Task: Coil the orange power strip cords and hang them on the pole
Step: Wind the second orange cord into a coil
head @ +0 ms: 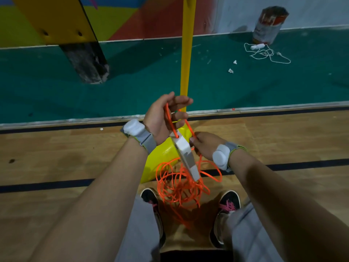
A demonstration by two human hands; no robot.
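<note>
Left hand [164, 118] fingers curl round the orange cord [180, 186]; right hand [205, 146] pinches it, fingertips half hidden behind the white strip [186, 156].

A wooden floor [56, 148] borders green court flooring [75, 95] that reaches a multicoloured painted wall [132, 16].
</note>
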